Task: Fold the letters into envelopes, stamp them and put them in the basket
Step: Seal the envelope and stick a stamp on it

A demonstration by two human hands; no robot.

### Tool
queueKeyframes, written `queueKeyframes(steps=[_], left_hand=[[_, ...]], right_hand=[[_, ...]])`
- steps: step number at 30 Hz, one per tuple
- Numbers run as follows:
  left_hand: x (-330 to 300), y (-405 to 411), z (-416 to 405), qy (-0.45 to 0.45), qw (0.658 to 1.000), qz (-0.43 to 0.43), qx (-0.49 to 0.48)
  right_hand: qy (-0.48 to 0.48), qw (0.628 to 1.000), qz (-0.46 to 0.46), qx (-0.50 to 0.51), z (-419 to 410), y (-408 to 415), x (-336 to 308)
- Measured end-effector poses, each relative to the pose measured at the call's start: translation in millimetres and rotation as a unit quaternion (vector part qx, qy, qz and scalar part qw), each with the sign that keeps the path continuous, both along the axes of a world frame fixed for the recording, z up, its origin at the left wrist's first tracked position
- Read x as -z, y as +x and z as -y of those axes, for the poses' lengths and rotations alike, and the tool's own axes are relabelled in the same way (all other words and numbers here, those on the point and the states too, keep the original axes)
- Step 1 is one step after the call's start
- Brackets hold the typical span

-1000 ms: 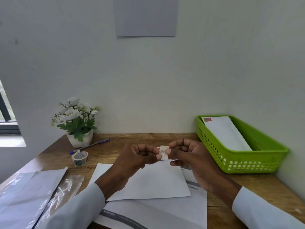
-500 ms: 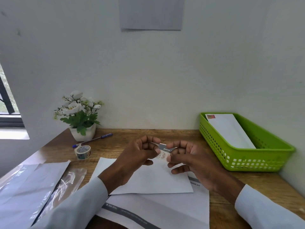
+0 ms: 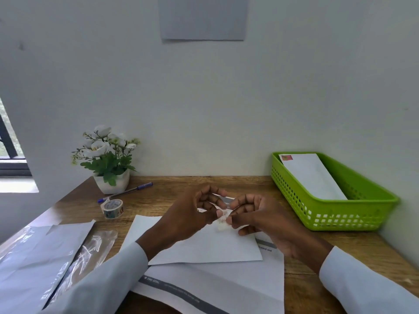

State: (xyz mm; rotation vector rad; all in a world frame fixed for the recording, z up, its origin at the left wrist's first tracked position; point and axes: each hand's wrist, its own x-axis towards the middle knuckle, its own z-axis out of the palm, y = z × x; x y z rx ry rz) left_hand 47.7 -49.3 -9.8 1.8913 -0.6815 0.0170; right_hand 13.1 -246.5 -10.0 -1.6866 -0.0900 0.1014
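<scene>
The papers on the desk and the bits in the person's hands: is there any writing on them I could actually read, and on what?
"END GOAL": grey band of the printed sheet; the line after it is too blurred to read.
"folded and": same sheet, right of the envelope.
Grey card between the hands: "on" or so, the rest hidden.
Small paper pinched by both hands: marks unreadable.
Tape roll: print too small.
Stamp in the basket: no readable text.

A small pale stamp sheet (image 3: pixel 222 220), faintly printed, is held up between both hands over a white envelope (image 3: pixel 204 243) lying flat on the bench. At the far right stands a green perforated basket (image 3: pixel 335 214) holding 1 white envelope (image 3: pixel 313 175) with a red stamp (image 3: pixel 286 157) at its corner.
</scene>
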Motion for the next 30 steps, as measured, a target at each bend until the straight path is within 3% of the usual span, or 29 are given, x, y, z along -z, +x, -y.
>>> queueKeyframes(steps=[8, 13, 30], left_hand=[[5.5, 1.9, 5.6, 0.14, 0.983, 0.107, -0.061], [26.7, 1.7, 18.6, 0.282, 0.934, 0.207, -0.077], [54.1, 0.5, 26.4, 0.227, 0.96, 0.138, -0.09]], right_hand=[[0.092, 0.986, -0.062, 0.121, 22.1, 10.7, -3.0], [0.061, 0.985, -0.097, 0.13, 27.7, 15.2, 1.5], [-0.043, 0.987, -0.113, 0.106, 19.8, 32.0, 5.4]])
